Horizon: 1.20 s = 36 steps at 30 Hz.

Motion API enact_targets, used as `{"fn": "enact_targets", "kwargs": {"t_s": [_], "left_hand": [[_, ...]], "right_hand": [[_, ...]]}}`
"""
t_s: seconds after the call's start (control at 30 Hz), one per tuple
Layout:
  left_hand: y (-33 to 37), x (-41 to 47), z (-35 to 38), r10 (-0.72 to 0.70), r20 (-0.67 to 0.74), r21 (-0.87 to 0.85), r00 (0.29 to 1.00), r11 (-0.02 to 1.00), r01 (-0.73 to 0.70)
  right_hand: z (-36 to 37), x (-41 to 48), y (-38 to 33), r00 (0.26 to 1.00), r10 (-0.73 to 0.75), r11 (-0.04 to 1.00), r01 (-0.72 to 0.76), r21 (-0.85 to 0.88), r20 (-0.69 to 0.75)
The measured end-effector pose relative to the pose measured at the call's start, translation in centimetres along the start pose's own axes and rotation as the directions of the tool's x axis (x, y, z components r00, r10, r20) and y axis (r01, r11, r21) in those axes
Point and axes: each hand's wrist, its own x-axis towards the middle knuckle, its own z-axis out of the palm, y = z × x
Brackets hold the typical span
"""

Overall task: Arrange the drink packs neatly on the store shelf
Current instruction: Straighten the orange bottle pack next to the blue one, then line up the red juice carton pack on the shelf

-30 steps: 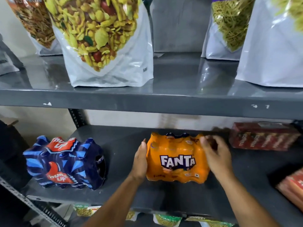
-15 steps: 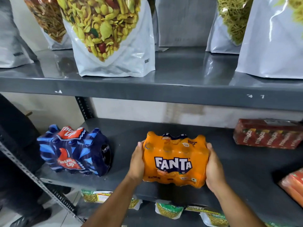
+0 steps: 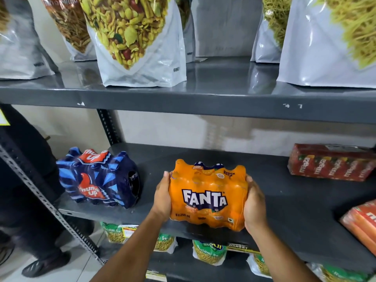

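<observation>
An orange Fanta pack (image 3: pixel 207 195) is held over the front edge of the dark grey middle shelf (image 3: pixel 284 210). My left hand (image 3: pixel 162 197) presses its left side and my right hand (image 3: pixel 254 206) clasps its right side. The pack tilts with its label facing me. A blue Thums Up pack (image 3: pixel 99 178) lies on its side at the shelf's left end, apart from the Fanta pack. A red Maaza pack (image 3: pixel 329 162) rests at the back right of the same shelf.
Orange-red cartons (image 3: pixel 362 224) sit at the shelf's right front. Large white snack bags (image 3: pixel 140 41) stand on the upper shelf (image 3: pixel 183 98). Green snack packets (image 3: pixel 209 253) lie on the lower shelf. A person in dark clothes (image 3: pixel 26 180) stands at the left by the slotted upright.
My right hand shifted from the pack's top corner to its right side. Both hands drew the Fanta pack forward to the shelf's front edge and tilted it up.
</observation>
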Motion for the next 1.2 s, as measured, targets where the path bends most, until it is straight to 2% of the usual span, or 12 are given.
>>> {"fn": "enact_targets", "kwargs": {"t_s": [0.43,0.5,0.57,0.63,0.73,0.77,0.8,0.83,0.9,0.97,1.1,1.2], "left_hand": [[-0.2,-0.2,0.0,0.035,0.027,0.054,0.999,0.998,-0.037],[0.5,-0.5,0.4,0.150,-0.048,0.113,0.988,0.983,-0.144],[0.4,-2.1,-0.1,0.442,-0.247,0.310,0.862,0.879,-0.362],[-1.0,-5.2,0.0,0.743,-0.266,0.537,0.615,0.644,-0.545],[-1.1,-9.1,6.2,0.963,0.101,0.559,0.252,0.154,-0.815],[-0.6,-10.2,9.9,0.949,0.286,0.487,0.130,-0.027,-0.873],[0.0,-11.4,13.6,0.879,0.468,0.436,0.091,-0.140,-0.889],[-1.2,-12.3,16.3,0.828,0.542,0.462,0.146,-0.147,-0.875],[-6.9,-14.6,19.7,0.699,0.527,0.484,0.482,0.219,-0.847],[-14.0,-15.8,22.0,0.483,0.527,0.498,0.699,0.492,-0.714],[-16.1,-18.0,32.8,0.091,0.492,0.550,0.866,0.738,-0.391],[-17.1,-18.9,37.7,-0.008,0.491,0.517,0.871,0.807,-0.284]], "right_hand": [[0.0,-0.1,0.0,0.998,-0.034,0.999,0.034,-0.012,-0.051],[0.4,-0.1,-0.2,0.999,-0.032,0.999,0.032,-0.011,-0.030],[0.4,-0.4,-0.1,0.999,-0.044,0.997,0.043,-0.063,-0.013],[-1.5,-0.7,-0.5,0.995,-0.096,0.980,0.094,-0.173,-0.002],[-6.8,-1.3,-1.5,0.975,-0.218,0.924,0.216,-0.316,0.028],[-9.5,-1.5,-2.2,0.960,-0.280,0.905,0.270,-0.327,0.018],[-12.0,-1.8,-3.1,0.937,-0.349,0.881,0.322,-0.346,-0.016],[-14.7,-2.0,-4.0,0.901,-0.429,0.852,0.377,-0.363,-0.072],[-20.7,-2.0,-5.8,0.806,-0.559,0.792,0.448,-0.415,-0.196],[-27.2,-1.2,-6.8,0.728,-0.602,0.773,0.429,-0.468,-0.328],[-38.3,2.6,-7.9,0.726,-0.424,0.851,0.115,-0.512,-0.541],[-43.1,5.8,-8.8,0.760,-0.123,0.930,-0.136,-0.342,-0.638]]}}
